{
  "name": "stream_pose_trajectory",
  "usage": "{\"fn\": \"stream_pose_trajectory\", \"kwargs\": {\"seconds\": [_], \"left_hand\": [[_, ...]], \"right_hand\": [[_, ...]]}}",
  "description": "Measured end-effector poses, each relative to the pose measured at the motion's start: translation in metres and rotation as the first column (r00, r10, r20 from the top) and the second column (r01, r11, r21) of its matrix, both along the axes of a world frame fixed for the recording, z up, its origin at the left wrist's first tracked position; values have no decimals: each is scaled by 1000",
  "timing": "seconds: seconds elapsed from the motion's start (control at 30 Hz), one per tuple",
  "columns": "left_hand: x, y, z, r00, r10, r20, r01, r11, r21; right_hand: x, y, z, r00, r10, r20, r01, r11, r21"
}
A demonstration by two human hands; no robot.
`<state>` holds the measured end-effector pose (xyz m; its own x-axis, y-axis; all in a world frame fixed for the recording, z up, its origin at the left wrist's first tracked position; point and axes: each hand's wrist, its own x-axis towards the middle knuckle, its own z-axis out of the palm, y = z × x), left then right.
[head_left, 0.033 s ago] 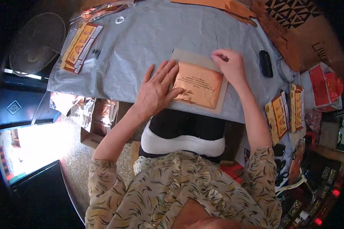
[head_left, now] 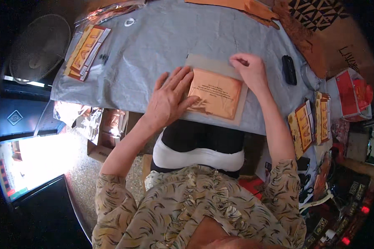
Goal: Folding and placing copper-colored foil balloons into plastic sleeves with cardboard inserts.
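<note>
A flat, shiny copper-orange packet (head_left: 215, 93) with dark print lies inside a clear plastic sleeve (head_left: 207, 62) on the table near its front edge. The sleeve reaches past the packet on the far side and along the right. My left hand (head_left: 168, 96) rests flat at the packet's left edge, fingers stretched out and thumb over its lower left corner. Over the far right corner of the sleeve, my right hand (head_left: 252, 70) has its fingers curled together in a pinch. Whatever is between those fingertips is hidden.
Grey cloth covers the table (head_left: 153, 41). Yellow-and-brown printed cards (head_left: 86, 52) lie at the left, more cards (head_left: 302, 128) at the right edge. A black object (head_left: 289, 69) sits right of my right hand, a white ring (head_left: 129, 22) far left. A fan (head_left: 39, 47) stands left.
</note>
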<state>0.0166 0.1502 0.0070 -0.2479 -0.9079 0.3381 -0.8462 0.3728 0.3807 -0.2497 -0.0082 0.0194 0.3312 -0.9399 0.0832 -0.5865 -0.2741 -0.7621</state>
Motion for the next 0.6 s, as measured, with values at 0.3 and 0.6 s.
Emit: {"fn": "stream_pose_trajectory", "kwargs": {"seconds": [0.3, 0.6], "left_hand": [[35, -130, 2, 987, -20, -160, -14, 978, -206], [26, -148, 9, 842, 27, -539, 187, 922, 339]], "right_hand": [[21, -9, 15, 992, 77, -97, -93, 981, -171], [20, -20, 18, 964, 226, -141, -251, 948, -195]]}}
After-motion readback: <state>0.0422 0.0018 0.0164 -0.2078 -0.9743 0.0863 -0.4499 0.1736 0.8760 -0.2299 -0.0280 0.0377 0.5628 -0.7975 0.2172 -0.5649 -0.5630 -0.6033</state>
